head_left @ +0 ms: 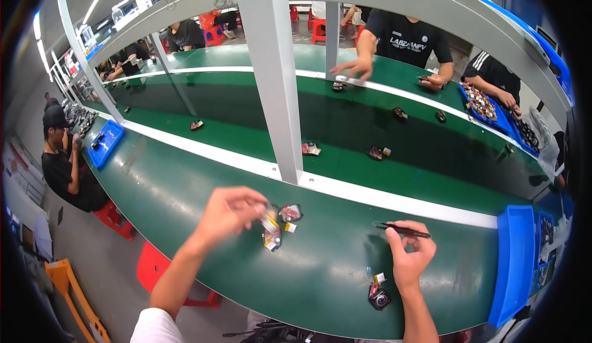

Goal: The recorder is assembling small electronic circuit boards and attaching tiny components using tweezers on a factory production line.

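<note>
My left hand [231, 215] is over the middle of the green bench, its thumb and fingers pinched on a small device part [269, 223] with a silvery, yellow-edged battery, blurred by motion. Right beside it lie two open black device housings, one [291, 212] with a reddish inside and another [271, 239] with a yellow-edged piece. A loose yellow-and-white battery [290, 227] sits next to them. My right hand [412, 253] grips dark tweezers [404, 229], tips pointing left, above the bench. Nearer to me, by my right wrist, rests a round-faced black device [379, 297] with a small battery [379, 277] attached.
A blue tray [515, 269] stands at the bench's right end; another blue tray [106, 142] is at the far left. A grey post [271, 78] rises before me. Beyond the white rail, a green conveyor [345, 176] carries several devices. Co-workers sit across and at left.
</note>
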A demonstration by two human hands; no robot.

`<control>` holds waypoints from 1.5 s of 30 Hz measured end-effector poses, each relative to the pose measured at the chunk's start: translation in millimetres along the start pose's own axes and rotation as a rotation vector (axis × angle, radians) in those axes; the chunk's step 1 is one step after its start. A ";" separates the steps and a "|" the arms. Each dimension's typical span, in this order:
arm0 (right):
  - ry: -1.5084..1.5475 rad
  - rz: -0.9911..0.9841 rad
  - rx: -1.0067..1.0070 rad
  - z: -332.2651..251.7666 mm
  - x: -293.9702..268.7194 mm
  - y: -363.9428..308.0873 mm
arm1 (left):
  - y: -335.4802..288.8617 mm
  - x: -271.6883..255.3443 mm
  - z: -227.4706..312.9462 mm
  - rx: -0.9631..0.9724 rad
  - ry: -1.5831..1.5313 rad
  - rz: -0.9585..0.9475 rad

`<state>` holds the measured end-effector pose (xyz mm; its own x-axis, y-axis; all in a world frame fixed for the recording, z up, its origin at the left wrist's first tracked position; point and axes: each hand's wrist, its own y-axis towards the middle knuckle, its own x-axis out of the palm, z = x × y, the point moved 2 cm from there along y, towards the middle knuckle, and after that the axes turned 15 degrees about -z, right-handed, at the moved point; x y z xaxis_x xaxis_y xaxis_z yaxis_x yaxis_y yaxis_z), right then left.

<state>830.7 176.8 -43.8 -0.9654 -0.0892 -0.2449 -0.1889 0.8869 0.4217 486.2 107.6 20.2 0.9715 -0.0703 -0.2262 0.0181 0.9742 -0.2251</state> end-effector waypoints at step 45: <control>0.197 -0.301 0.186 -13.3 13.1 -10.4 | 34.2 155.9 -39.9 0.310 -0.307 -0.204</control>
<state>817.7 160.3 -39.8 -0.8914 -0.4264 -0.1539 -0.4500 0.8733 0.1866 628.8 121.4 -60.5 0.9649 -0.2454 0.0940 0.2396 0.9685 0.0681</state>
